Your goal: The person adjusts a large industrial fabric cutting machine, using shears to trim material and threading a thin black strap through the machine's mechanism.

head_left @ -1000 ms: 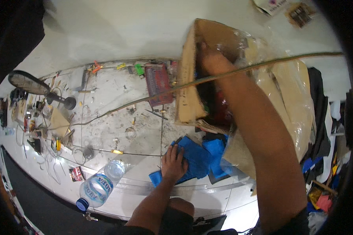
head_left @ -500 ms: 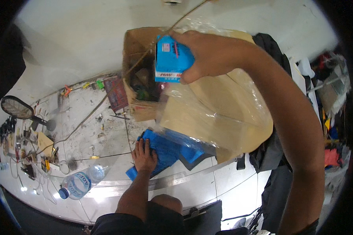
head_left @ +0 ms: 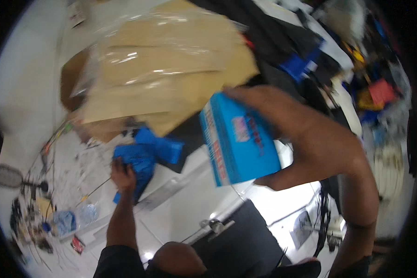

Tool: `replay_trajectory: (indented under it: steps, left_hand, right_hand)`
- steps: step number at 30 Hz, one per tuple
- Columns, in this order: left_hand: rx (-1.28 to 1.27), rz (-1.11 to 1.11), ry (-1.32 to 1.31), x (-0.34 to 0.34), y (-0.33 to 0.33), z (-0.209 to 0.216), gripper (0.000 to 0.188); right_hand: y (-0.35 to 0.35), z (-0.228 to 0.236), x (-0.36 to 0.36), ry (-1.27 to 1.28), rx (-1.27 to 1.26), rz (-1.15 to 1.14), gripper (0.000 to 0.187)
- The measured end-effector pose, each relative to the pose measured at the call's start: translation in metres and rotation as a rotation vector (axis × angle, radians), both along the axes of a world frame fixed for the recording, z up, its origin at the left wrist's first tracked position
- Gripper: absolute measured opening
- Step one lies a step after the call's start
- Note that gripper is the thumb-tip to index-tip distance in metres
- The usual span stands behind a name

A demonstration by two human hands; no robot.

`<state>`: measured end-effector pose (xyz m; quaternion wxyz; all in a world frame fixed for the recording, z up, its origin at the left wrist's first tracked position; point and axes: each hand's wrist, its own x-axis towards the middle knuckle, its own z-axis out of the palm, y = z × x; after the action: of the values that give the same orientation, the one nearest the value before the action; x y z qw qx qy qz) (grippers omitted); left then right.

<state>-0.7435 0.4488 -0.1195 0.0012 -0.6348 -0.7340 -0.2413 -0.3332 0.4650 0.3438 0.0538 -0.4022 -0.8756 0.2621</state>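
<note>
A bright blue cardboard box [head_left: 238, 148] with a white printed band and a small pale label is gripped in my right hand [head_left: 317, 150]. Thumb and fingers span its opposite sides, and it is held up above the floor, tilted. My left hand [head_left: 123, 177] lies on a crumpled blue sheet [head_left: 143, 162], with its fingers laid over the left edge. Whether the sheet is cloth or plastic I cannot tell. Past the sheet are tan paper sheets [head_left: 162, 60] in clear plastic wrap, covering most of a brown carton [head_left: 74, 76].
A water bottle [head_left: 65, 222] lies at the left, near a racket-shaped object [head_left: 9, 176] and scattered small tools. Dark fabric [head_left: 282, 34] is heaped at the far right, beside mixed clutter. A black panel [head_left: 245, 236] with a metal fitting is close to my knee.
My right hand has brought the blue box from over the carton's opening toward me and to the right. The view has swung right. My left hand stays on the blue sheet.
</note>
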Motion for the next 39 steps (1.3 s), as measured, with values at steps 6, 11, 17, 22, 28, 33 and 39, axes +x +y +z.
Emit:
replay_trajectory:
  steps: [6,11,17,22,28,33,39]
  left_hand:
    - [-0.226,-0.038,-0.505,-0.051,0.018,0.009,0.061]
    - [-0.026,-0.335,0.263,-0.005,-0.002,0.085,0.035]
    - [-0.603,-0.777,-0.272,0.107,-0.028,0.187,0.013]
    - [-0.812,-0.914,-0.64,0.316,-0.109,0.343,0.041]
    - [-0.944,-0.876,-1.048,0.453,-0.143,0.363,0.061]
    - [-1.029,-0.895,-1.31,0.472,-0.14,0.35,0.066]
    - [-1.129,-0.958,-1.264,0.486,-0.146,0.335,0.067]
  right_hand:
    - [-0.128,-0.054,0.101,0.115,-0.227,-0.136,0.091]
    - [-0.223,-0.137,0.154,0.171,-0.326,-0.356,0.089]
    - [-0.284,-0.162,0.186,0.27,-0.203,-0.54,0.093]
    - [-0.266,-0.151,0.192,0.397,-0.159,-0.781,0.098]
    - [-0.272,-0.111,0.202,0.593,-0.018,-0.951,0.104]
    - [-0.285,-0.111,0.242,0.508,0.145,-0.785,0.08]
    - [-0.306,-0.129,0.26,0.578,0.08,-1.013,0.044]
